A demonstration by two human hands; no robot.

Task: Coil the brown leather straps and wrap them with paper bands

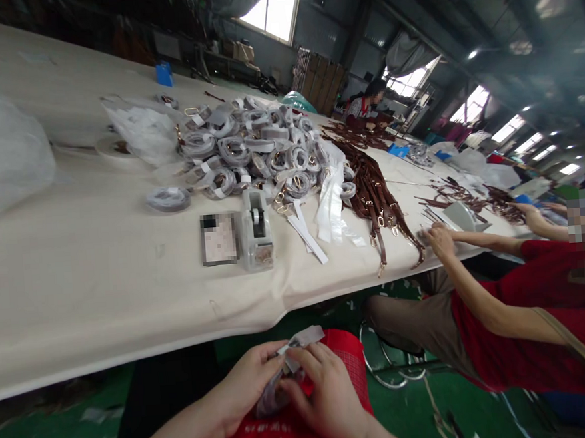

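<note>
Low over my lap, my left hand is closed on a coiled strap in greyish wrapping. From the other side my right hand grips the same coil, its fingers at the top edge. A pale strip or flap sticks up past the fingertips. My fingers hide part of the coil. On the table in front lies a heap of similar wrapped coiled straps, some with metal clasps and white tags. One wrapped coil lies apart to the left.
A tape dispenser stands near the front edge of the cream-covered table, with white paper strips beside it. Brown straps with clasps lie to the right. A co-worker in red sits close on my right, hands on the table.
</note>
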